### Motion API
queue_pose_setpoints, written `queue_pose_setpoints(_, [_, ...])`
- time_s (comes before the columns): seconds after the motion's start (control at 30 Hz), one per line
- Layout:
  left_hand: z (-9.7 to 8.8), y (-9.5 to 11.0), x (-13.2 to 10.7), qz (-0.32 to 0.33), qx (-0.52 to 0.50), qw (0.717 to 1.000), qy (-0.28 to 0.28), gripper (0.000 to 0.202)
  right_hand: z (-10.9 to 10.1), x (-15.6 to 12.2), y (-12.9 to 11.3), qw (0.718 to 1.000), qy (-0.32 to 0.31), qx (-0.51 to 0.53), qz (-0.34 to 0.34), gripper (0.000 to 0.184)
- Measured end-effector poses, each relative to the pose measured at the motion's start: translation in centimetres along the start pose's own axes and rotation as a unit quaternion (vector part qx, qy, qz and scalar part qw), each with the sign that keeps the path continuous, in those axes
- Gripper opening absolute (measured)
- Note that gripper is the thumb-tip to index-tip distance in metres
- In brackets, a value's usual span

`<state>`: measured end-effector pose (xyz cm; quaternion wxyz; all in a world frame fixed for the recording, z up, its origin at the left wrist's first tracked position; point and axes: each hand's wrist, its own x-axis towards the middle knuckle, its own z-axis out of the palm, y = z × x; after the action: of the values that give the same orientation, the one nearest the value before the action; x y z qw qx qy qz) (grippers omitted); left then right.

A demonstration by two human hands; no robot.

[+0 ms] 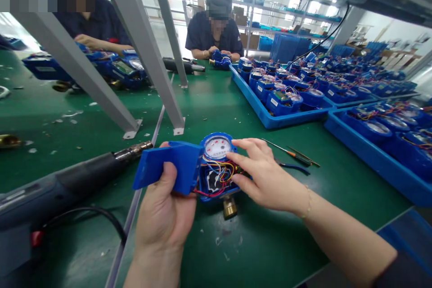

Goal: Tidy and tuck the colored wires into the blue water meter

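Note:
My left hand (165,209) grips a blue water meter (218,166) from below, its hinged blue lid (167,166) swung open to the left. The meter shows a round white dial on top, coloured wires inside the opened housing and a brass fitting (230,207) at its lower end. My right hand (261,173) rests on the meter's right side, fingers curled with the tips pressed into the wires. The meter is held just above the green table (219,112).
A dark heat gun (64,184) with a black cable lies at left. A screwdriver and tweezers (292,155) lie right of the meter. Blue trays (280,119) of meters fill the right. Grey frame legs (148,54) stand ahead. Two people work across the table.

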<state>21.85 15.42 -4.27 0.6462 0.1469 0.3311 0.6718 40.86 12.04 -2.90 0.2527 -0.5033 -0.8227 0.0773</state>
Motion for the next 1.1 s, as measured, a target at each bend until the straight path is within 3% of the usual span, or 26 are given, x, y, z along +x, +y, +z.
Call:
queue_pose_setpoints(0.1, [0.0,-0.3,0.2,0.007,0.012,1.0,-0.013,0.015,0.3,1.7,0.0,0.998,-0.037,0.043,0.001,0.027])
queue_pose_setpoints(0.33, [-0.1,-0.4,0.4,-0.01,-0.019,1.0,0.003,0.015,1.0,1.9,1.5,0.99,0.031,0.128,0.056,0.013])
queue_pose_setpoints(0.5, [-0.1,0.1,0.2,-0.017,-0.022,1.0,0.012,0.023,1.3,1.3,1.9,0.979,0.039,0.194,0.052,0.007])
queue_pose_setpoints(0.7, [-0.1,0.1,0.1,-0.032,-0.026,0.999,-0.013,0.028,1.5,1.1,1.5,0.976,0.005,0.213,0.039,0.031])
queue_pose_setpoints(0.9, [-0.2,-0.3,0.1,-0.02,-0.032,0.999,-0.015,0.022,1.8,1.5,1.1,0.973,0.091,0.195,0.082,0.011])
queue_pose_setpoints(1.1, [0.1,-0.5,0.0,-0.023,-0.023,0.999,-0.035,0.022,4.0,1.6,2.2,0.926,0.165,0.304,0.151,0.012])
